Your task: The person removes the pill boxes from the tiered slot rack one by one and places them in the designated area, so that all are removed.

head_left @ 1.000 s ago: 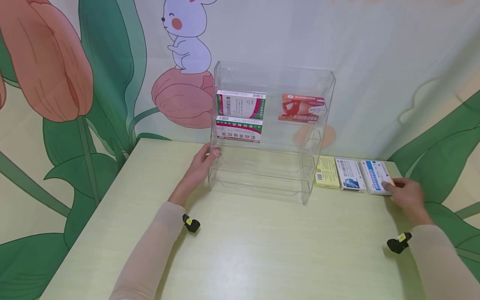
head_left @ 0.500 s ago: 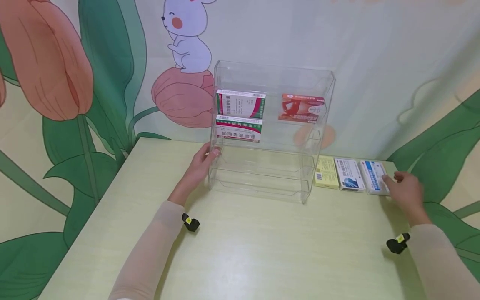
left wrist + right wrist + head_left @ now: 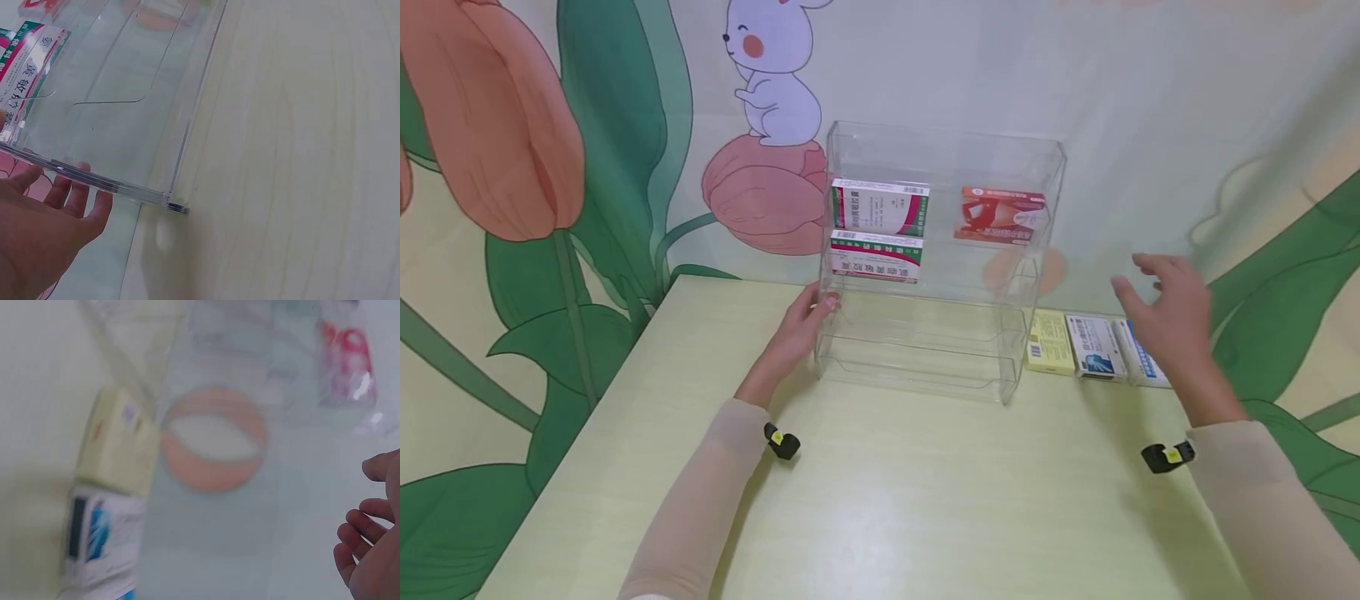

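Note:
A clear acrylic display rack with stepped tiers stands on the table. My left hand grips its left side edge; in the left wrist view several fingers lie along the outside of that side panel. On the rack's left, a white, magenta and green medicine box sits above a similar medicine box. At the upper right of the rack is a red medicine box. My right hand hovers with nothing in it, thumb and fingers spread apart, partly covering a blue-and-white medicine box.
Right of the rack, a yellow medicine box and a white medicine box with a blue picture lie in a row with the blue-and-white one. Behind the table hangs a printed backdrop with tulips and a rabbit.
My right hand has come off the blue-and-white medicine box and risen up and to the left, holding nothing. The left hand keeps its grip on the rack.

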